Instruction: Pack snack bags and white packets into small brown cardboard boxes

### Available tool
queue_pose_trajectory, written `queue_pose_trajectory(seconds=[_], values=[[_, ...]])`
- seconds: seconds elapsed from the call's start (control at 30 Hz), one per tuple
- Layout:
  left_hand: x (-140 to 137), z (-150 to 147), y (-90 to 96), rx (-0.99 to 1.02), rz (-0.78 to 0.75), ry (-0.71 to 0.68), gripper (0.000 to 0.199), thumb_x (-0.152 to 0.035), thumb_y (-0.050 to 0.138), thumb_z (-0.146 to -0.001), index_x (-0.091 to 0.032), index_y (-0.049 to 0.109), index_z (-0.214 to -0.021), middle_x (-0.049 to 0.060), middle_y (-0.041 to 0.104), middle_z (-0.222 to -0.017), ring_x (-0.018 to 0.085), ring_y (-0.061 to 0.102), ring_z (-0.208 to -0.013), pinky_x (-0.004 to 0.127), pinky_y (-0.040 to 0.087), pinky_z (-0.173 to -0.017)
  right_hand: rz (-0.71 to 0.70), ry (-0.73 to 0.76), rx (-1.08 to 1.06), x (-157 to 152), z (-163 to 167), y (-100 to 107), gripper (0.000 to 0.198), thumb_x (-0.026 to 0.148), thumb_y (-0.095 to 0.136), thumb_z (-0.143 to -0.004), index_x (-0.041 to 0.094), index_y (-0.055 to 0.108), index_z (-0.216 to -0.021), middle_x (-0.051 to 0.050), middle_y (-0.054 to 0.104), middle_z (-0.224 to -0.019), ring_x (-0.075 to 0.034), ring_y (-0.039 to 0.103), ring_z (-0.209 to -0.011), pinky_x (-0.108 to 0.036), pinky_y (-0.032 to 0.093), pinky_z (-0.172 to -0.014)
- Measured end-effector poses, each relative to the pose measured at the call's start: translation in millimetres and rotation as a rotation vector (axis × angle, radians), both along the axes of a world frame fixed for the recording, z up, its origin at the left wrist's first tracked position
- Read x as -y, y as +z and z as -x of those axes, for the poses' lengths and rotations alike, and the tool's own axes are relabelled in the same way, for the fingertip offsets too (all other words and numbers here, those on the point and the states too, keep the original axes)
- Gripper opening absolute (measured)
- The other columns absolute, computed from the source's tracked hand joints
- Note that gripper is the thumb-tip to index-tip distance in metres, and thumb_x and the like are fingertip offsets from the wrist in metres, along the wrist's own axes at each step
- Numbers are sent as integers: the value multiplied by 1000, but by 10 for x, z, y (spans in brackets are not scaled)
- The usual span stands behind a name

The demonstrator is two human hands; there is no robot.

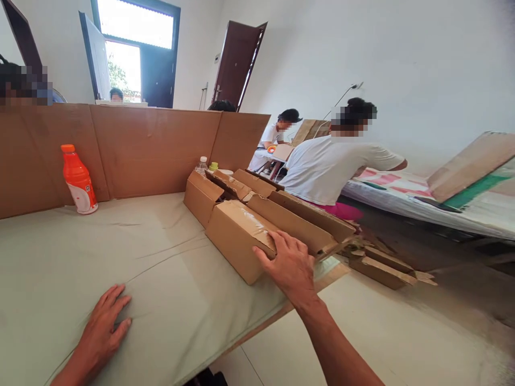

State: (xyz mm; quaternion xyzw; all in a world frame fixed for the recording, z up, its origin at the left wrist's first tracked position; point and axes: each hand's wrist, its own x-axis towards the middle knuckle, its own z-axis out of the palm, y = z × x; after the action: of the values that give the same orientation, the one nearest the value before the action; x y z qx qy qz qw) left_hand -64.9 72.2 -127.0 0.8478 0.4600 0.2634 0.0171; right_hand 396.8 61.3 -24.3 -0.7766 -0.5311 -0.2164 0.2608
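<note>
My left hand (103, 325) lies on the pale covered table (169, 289), palm down, fingers apart and holding nothing. At the right side of the table, my right hand (292, 262) grips the near end of a long brown cardboard box (237, 241). Its thumb presses on the side, and the other fingers curl over the taped top edge. Just behind that box sit more narrow cardboard boxes (201, 195), some with raised flaps and open tops. They stand close together, reaching to the table's right edge.
An orange bottle (79, 179) stands at the back left, before an upright cardboard screen (161, 150). A clear bottle (202, 165) is behind the boxes. Cardboard pieces (382, 268) lie beyond the right edge. Several people sit nearby, one in a white shirt (322, 166) by another table (426, 209).
</note>
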Motion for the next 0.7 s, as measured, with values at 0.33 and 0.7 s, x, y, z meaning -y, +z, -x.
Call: queue_pose_trajectory(seconds=[0.33,0.7], values=[[645,-34,81,-183,-73,102,42,-33,46,-98,-26,62,-136,9,59,-148,29,55,-136,53,46,-113,-447,443,104,343,735,-209,27,34,58,-95,18,67,-114,-19,53,-147,-37,50,-137,-56,42,-106],[1065,-123,147,-249,-106,258,39,-28,46,-97,-20,64,-131,12,62,-143,30,56,-133,51,47,-110,419,867,-130,436,1832,-845,41,28,53,-96,21,63,-135,-12,54,-151,-31,46,-142,-52,38,-113]])
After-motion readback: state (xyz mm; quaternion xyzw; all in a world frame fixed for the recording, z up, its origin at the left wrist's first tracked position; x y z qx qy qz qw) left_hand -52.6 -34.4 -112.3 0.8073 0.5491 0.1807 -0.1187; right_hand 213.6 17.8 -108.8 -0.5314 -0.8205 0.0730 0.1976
